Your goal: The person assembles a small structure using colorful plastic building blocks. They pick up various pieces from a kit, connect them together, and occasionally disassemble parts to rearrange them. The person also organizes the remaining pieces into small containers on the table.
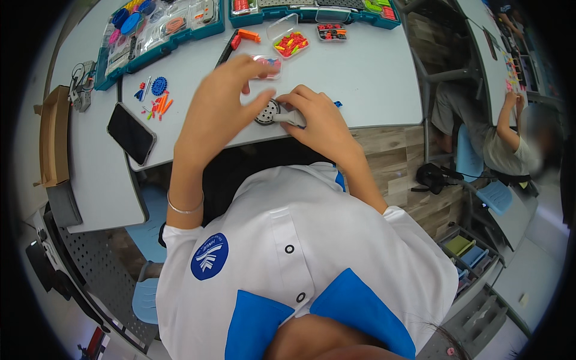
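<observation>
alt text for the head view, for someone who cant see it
A person's right hand holds a grey part with a round perforated disc at a white table, while the left hand is open over a clear box of pink and blue pieces. Nearby lie a black smartphone, a blue gear and teal trays of colourful parts.

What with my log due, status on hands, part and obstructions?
Left hand open, fingertips over pink-parts box, touch unclear. Right hand: grip on grey part, perforated disc at its end. Phone at left, out of the way.
</observation>
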`<state>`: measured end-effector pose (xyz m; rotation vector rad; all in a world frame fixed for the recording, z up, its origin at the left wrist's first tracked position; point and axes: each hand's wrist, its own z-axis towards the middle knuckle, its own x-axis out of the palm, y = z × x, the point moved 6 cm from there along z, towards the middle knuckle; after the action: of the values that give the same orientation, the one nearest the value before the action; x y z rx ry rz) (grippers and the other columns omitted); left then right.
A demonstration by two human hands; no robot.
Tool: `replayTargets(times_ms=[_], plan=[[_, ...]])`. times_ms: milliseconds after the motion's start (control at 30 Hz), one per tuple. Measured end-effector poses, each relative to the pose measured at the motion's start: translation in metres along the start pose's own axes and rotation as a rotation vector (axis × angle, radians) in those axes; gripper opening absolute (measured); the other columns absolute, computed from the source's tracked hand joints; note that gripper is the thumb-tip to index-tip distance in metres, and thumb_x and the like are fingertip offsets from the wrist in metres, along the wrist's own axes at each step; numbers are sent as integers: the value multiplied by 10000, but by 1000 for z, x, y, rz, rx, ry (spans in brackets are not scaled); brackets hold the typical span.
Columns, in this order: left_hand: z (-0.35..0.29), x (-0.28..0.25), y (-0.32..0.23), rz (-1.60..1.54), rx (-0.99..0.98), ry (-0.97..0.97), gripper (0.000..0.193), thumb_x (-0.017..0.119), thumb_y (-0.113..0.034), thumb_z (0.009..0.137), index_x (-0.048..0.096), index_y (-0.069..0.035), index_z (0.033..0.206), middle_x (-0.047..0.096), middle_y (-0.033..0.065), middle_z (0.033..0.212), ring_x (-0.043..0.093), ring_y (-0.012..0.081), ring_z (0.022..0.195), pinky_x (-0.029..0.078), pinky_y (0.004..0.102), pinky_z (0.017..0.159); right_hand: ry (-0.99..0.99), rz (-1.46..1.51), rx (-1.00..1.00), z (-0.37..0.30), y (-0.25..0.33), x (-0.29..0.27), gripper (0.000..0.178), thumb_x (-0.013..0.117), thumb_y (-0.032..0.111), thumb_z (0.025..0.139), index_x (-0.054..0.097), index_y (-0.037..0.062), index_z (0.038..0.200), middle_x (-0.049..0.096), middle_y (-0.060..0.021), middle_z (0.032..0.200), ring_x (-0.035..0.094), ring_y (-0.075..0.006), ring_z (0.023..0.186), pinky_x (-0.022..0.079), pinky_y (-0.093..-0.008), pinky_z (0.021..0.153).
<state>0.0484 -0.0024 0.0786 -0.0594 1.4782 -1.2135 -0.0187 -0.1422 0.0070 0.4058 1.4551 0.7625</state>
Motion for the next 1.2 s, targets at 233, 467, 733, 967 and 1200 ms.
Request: replayTargets(times_ms=[233,467,733,967,1200], plan=[[-53,40,34,-69,-171,-46,523,778,-56,755,639,-93,1257,577,75,1111,593,169,900,520,292,760,-36,-35,-39,6,3,7,331,797,185,772,665,67,1052,644,-55,984,624,-250,867,429,-369,791],[-67,29,53,-520,-363,-308,475,745,-49,831,595,-8,1280,601,128,1223,617,135,987,575,264,722,-35,-49,39,6,9,8,303,776,174,795,668,80,1063,648,-55,965,634,-224,912,423,-348,820],[-83,26,67,-871,-354,-392,439,611,-20,910,525,35,1337,618,166,1187,646,177,1005,596,296,763,12,-129,-62,12,23,18,233,762,152,812,678,67,1012,654,-78,919,638,-232,852,431,-348,781],[-84,29,62,-996,-357,-329,446,567,-42,926,501,67,1353,610,170,1193,626,193,1054,580,321,784,-498,-177,-1,49,-61,-77,179,734,130,866,713,31,1014,710,-102,927,636,-197,748,489,-300,686],[-82,28,55,-860,-354,-390,464,680,-40,884,565,-11,1333,609,141,1196,623,136,975,541,266,752,-404,-210,59,81,-98,-92,204,738,175,858,724,34,1005,701,-121,910,653,-269,807,496,-360,752]])
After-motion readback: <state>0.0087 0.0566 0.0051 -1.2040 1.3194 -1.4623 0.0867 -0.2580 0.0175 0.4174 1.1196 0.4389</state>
